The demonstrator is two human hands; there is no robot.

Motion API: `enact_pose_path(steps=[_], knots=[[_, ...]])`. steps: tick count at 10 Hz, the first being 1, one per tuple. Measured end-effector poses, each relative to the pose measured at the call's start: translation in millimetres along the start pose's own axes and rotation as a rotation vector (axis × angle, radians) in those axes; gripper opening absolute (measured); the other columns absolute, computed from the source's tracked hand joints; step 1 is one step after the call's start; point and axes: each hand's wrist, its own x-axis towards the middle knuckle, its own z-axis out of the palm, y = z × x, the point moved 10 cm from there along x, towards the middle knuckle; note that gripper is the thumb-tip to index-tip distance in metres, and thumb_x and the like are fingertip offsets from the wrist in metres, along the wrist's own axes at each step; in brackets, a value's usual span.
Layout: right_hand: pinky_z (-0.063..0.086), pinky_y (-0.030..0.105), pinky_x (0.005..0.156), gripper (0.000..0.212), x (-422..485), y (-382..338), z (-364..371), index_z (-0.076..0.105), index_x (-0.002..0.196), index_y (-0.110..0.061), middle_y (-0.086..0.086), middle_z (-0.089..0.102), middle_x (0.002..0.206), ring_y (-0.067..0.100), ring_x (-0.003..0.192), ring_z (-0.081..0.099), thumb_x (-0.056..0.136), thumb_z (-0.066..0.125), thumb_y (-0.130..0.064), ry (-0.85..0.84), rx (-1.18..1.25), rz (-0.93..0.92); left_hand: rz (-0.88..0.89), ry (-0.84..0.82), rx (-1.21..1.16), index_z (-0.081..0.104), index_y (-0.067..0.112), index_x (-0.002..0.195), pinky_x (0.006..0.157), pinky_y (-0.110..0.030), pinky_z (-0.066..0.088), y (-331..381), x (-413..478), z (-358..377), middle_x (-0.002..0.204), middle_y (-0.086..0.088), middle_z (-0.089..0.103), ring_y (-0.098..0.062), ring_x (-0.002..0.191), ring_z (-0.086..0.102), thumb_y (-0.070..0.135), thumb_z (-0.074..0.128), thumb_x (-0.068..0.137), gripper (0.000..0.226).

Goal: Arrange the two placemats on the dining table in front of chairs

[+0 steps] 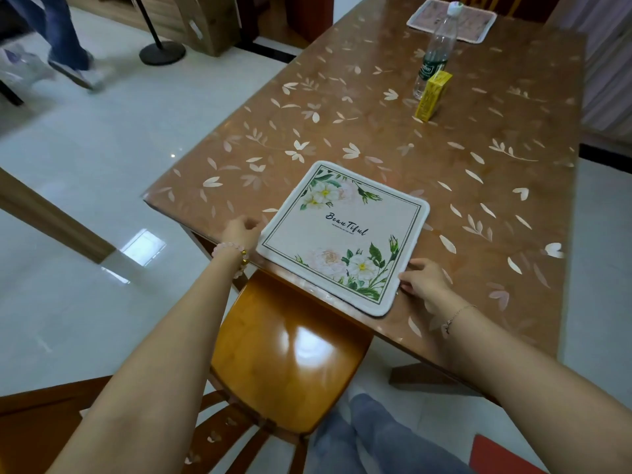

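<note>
A white floral placemat [343,236] printed "Beautiful" lies flat at the near edge of the brown leaf-patterned dining table [461,186], right above a wooden chair [290,357]. My left hand [241,229] touches the mat's left corner with curled fingers. My right hand [422,277] rests on the table with its fingertips at the mat's right corner. A second, pinkish placemat [468,27] lies at the far end of the table, in front of another chair [478,0].
A clear plastic bottle [436,49] and a yellow box [432,95] stand on the table between the mats. A person's legs [65,39] cross the tiled floor at the far left, beside a black stand base [162,53]. A curtain [608,63] hangs on the right.
</note>
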Motion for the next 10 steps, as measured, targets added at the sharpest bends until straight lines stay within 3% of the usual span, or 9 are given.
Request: enact_pose_path(steps=[1, 2, 3, 5, 6, 7, 9, 10], knots=[[0.051, 0.022, 0.060, 0.036, -2, 2, 5, 0.055, 0.117, -0.002, 0.001, 0.057, 0.081, 0.012, 0.069, 0.054, 0.083, 0.055, 0.009, 0.000, 0.010, -0.003, -0.032, 0.017, -0.023, 0.054, 0.006, 0.123, 0.100, -0.042, 0.040, -9, -7, -8, 0.129, -0.014, 0.056, -0.031, 0.119, 0.049, 0.017, 0.049, 0.087, 0.038], [0.051, 0.025, 0.063, 0.034, -2, 4, 10, 0.057, 0.116, -0.001, 0.014, 0.064, 0.097, 0.013, 0.066, 0.055, 0.084, 0.055, 0.008, -0.023, -0.026, -0.006, -0.068, 0.029, -0.055, 0.056, 0.011, 0.119, 0.099, -0.044, 0.041, -22, -15, -14, 0.127, -0.012, 0.056, -0.031, 0.118, 0.048, 0.018, 0.050, 0.086, 0.034], [0.051, 0.022, 0.059, 0.034, -3, 4, 9, 0.057, 0.116, -0.002, 0.013, 0.061, 0.094, 0.013, 0.064, 0.053, 0.084, 0.055, 0.008, -0.018, -0.014, -0.006, -0.094, 0.048, -0.083, 0.056, 0.016, 0.119, 0.100, -0.045, 0.039, -30, -23, -17, 0.126, -0.009, 0.057, -0.030, 0.119, 0.048, 0.020, 0.050, 0.086, 0.034], [0.046, 0.024, 0.054, 0.022, -8, -3, 3, 0.058, 0.089, -0.008, 0.006, 0.056, 0.065, 0.015, 0.057, 0.049, 0.080, 0.053, 0.012, -0.026, 0.026, -0.024, -0.092, 0.043, -0.114, 0.057, 0.012, 0.119, 0.095, -0.039, 0.043, -29, -34, -9, 0.121, -0.010, 0.057, -0.025, 0.105, 0.049, 0.016, 0.049, 0.088, 0.033], [0.045, 0.031, 0.060, 0.020, -9, -8, -2, 0.063, 0.092, -0.003, 0.006, 0.059, 0.067, 0.018, 0.057, 0.050, 0.081, 0.052, 0.010, -0.022, 0.043, -0.056, -0.061, 0.007, -0.144, 0.059, 0.011, 0.113, 0.098, -0.046, 0.045, -19, -39, 2, 0.115, -0.008, 0.055, -0.026, 0.105, 0.051, 0.017, 0.051, 0.088, 0.027], [0.045, 0.029, 0.055, 0.020, -15, -20, -5, 0.055, 0.105, -0.012, 0.007, 0.058, 0.071, 0.016, 0.054, 0.048, 0.087, 0.054, -0.002, -0.028, 0.148, -0.065, 0.000, -0.044, -0.228, 0.060, 0.008, 0.107, 0.090, -0.044, 0.051, 0, -47, 15, 0.105, -0.012, 0.060, -0.024, 0.091, 0.058, 0.014, 0.050, 0.089, 0.021], [0.044, 0.022, 0.058, 0.014, -32, -79, -14, 0.061, 0.096, -0.006, 0.005, 0.057, 0.072, 0.014, 0.064, 0.052, 0.092, 0.050, -0.013, -0.068, 0.317, -0.227, 0.162, -0.075, -0.344, 0.061, 0.015, 0.078, 0.066, -0.029, 0.048, 62, -68, 25, 0.070, -0.004, 0.060, -0.017, 0.067, 0.060, 0.016, 0.043, 0.091, 0.022], [0.044, 0.022, 0.058, 0.017, -45, -105, -28, 0.062, 0.092, -0.007, 0.004, 0.057, 0.069, 0.013, 0.063, 0.053, 0.092, 0.047, -0.014, -0.065, 0.384, -0.325, 0.231, -0.053, -0.389, 0.059, 0.015, 0.070, 0.063, -0.028, 0.047, 96, -78, 27, 0.063, -0.004, 0.057, -0.017, 0.061, 0.058, 0.014, 0.043, 0.090, 0.026]])
